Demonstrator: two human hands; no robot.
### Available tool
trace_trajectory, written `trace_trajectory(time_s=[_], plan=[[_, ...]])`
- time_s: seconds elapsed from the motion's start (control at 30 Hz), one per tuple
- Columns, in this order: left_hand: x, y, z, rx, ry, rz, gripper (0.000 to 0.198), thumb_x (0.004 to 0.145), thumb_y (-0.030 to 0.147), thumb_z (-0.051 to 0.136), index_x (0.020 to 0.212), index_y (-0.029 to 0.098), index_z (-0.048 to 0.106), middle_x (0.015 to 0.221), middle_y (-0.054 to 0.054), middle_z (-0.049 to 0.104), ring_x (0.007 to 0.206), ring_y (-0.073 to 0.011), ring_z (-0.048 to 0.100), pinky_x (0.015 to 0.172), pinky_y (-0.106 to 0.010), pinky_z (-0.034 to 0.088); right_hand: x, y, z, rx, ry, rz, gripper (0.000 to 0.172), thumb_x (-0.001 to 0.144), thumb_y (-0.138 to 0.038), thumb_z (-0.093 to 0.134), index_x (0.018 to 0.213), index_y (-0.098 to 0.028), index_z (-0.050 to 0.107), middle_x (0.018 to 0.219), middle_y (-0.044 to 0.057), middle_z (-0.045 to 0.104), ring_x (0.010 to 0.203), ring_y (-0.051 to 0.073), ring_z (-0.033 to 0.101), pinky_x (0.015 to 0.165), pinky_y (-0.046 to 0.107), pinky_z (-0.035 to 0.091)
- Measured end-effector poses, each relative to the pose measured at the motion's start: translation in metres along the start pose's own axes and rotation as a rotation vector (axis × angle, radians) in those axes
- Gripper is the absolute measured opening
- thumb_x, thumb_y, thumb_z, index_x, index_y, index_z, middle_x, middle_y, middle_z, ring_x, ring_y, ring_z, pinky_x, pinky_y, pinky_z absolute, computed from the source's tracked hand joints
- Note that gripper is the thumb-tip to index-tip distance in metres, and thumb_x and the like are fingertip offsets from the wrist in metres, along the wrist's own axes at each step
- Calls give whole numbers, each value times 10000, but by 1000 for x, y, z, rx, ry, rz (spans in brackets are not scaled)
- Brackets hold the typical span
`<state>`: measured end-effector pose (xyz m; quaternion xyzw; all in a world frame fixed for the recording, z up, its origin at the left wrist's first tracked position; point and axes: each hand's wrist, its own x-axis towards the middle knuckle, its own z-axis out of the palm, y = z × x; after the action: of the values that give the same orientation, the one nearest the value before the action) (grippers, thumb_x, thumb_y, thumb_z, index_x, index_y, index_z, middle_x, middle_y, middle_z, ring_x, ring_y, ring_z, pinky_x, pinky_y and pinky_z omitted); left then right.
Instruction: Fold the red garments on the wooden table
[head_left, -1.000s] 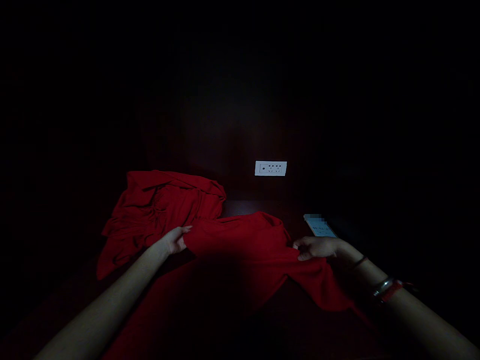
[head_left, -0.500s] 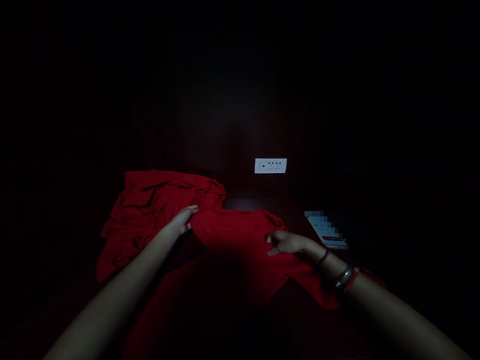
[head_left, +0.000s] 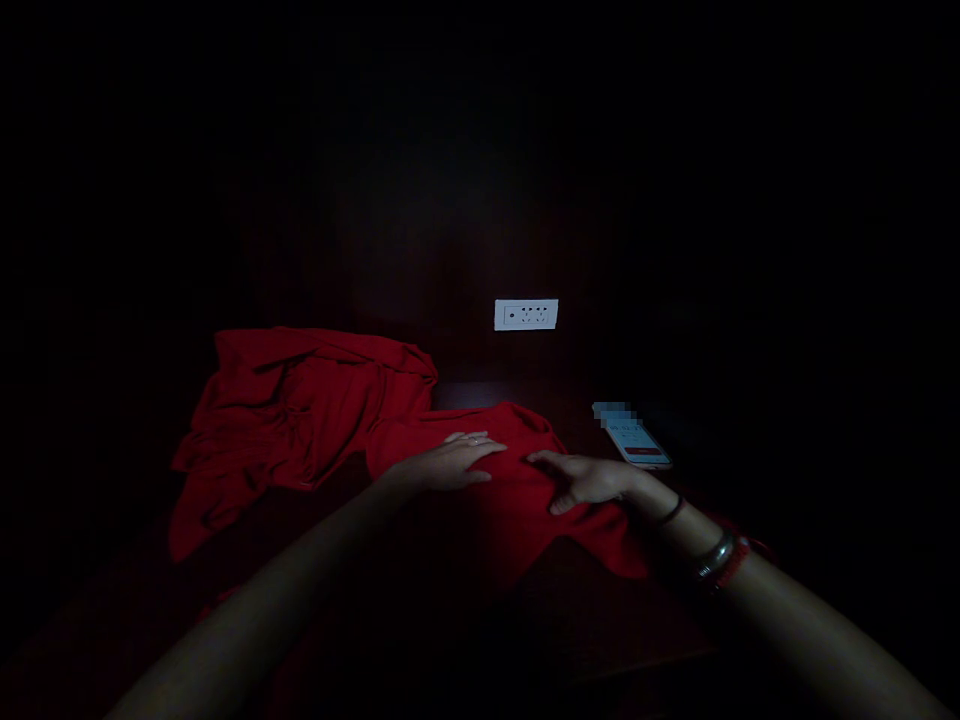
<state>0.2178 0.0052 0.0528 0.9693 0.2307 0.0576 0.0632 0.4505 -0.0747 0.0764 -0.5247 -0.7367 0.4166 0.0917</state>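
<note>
A red garment (head_left: 517, 425) lies spread on the dark table in front of me, its near part lost in shadow. My left hand (head_left: 454, 462) rests on it with the fingers stretched out and a ring on one finger. Close by on the right, my right hand (head_left: 577, 480) touches the same cloth, thumb and fingers apart. Bracelets circle my right wrist. More red cloth (head_left: 322, 410) lies rumpled in a heap to the left; whether it joins the spread piece I cannot tell.
A phone (head_left: 636, 440) with a lit screen, partly blurred out, lies right of the cloth. Behind, a white wall socket (head_left: 526, 315) is set in the dark wall. Most of the surroundings are too dark to make out.
My left hand has let go of the garment's left edge and moved right onto the cloth, near my right hand. The right hand's fingers have opened wider. The view has shifted slightly.
</note>
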Motion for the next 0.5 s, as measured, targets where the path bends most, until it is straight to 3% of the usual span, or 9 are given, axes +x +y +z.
trace_trajectory(time_s=[0.07,0.13,0.27,0.37,0.43,0.5], plan=[[12,5,3,-32,-113,22,428,770,292,501,1189,229,446,1208,-48,506,1129,-217,421,967,-379,286,-8,3,-2,-60,-10,17,890,545,-245,684,1318,-93,270,1345,152,301,1214,232,301,1017,315,211],[16,5,1,-51,-137,24,306,748,235,517,1051,205,546,1076,-47,578,1025,-207,489,918,-338,325,-18,5,-7,-47,-44,14,908,540,-308,694,1316,-83,278,1337,155,311,1208,242,310,1016,327,222],[9,-2,-17,-243,-71,-5,155,734,307,528,790,182,601,888,-32,599,856,-184,532,788,-263,381,-38,0,-18,77,-77,19,710,603,-396,648,1217,-116,428,1139,102,505,1030,230,477,911,352,364],[2,-2,-40,-477,-12,-68,196,729,366,516,736,180,579,792,-5,583,753,-158,523,700,-237,392,-46,-10,-23,7,-21,-73,529,648,-407,614,1104,-150,534,1110,65,515,1030,215,467,942,361,332],[-1,2,-57,-593,61,-119,203,724,374,510,725,177,562,728,13,561,704,-143,503,651,-226,383,-45,-16,-21,-58,-7,-174,513,624,-390,646,1075,-164,554,1160,55,490,1071,212,431,973,344,298],[-1,7,-73,-673,154,-146,215,707,384,522,723,171,547,704,23,540,685,-133,486,627,-218,370,-43,-18,-16,-47,-44,-195,478,622,-372,655,1043,-166,566,1116,46,532,1008,198,472,925,314,354]])
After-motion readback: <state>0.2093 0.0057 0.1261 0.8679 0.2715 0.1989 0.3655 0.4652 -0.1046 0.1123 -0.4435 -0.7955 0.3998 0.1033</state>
